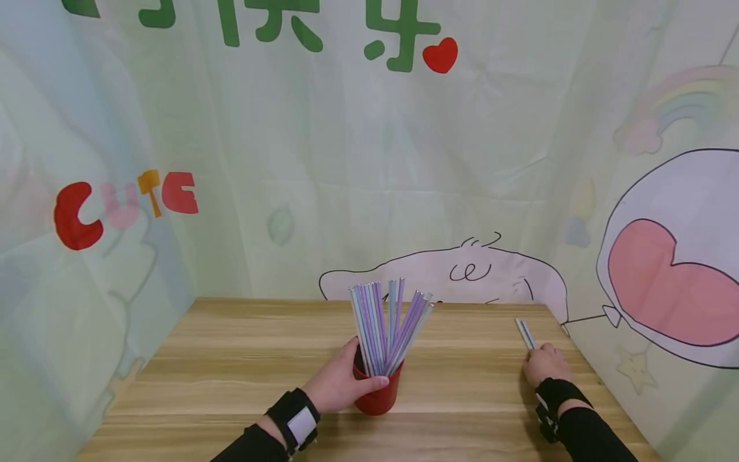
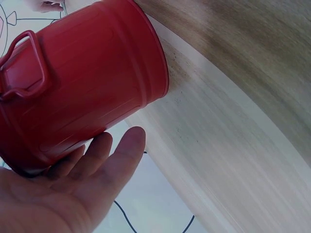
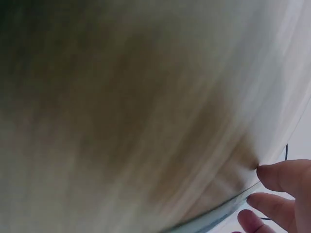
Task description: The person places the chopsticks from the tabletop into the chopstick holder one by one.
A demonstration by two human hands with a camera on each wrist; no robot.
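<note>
A small red bucket (image 1: pixel 378 399) stands on the table, full of purple and pale blue straws (image 1: pixel 383 327) that lean apart at the top. My left hand (image 1: pixel 340 385) holds the bucket from the left, with the thumb across the front of its rim. In the left wrist view, the fingers lie along the wall of the red bucket (image 2: pixel 92 77), near its wire-like handle (image 2: pixel 41 68). Far to the right, my right hand (image 1: pixel 547 366) pinches a couple of loose straws (image 1: pixel 524 332) at the tabletop. Its thumb (image 3: pixel 279 175) and fingers show at the right wrist view's lower right.
The wooden table (image 1: pixel 260 346) reaches back to a printed cloth backdrop (image 1: pixel 346 160). More cloth hangs along the left and right sides, close beyond the table edges. The right hand is near the table's right edge.
</note>
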